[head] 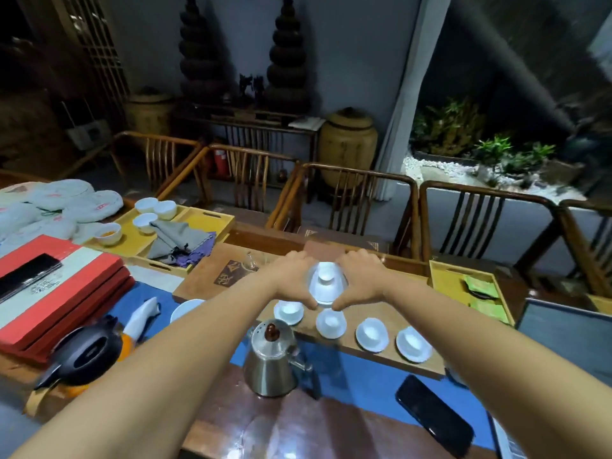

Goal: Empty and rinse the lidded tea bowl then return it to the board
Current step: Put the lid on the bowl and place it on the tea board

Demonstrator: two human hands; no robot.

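My bare forearms reach up-frame. My left hand (pixel 291 279) and right hand (pixel 359 279) cup the white lidded porcelain tea bowl (pixel 328 282), frame centre, above the wooden board (pixel 371 313). Four small white cups (pixel 331 323) crowd the near edge.

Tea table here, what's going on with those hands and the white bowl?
A person has both hands around a white porcelain lidded tea bowl, the left hand and right hand cupping its sides over the wooden tea board. The lid is on. Four small white cups sit in a row on the board nearer the person, and a steel kettle stands in front on the blue runner.
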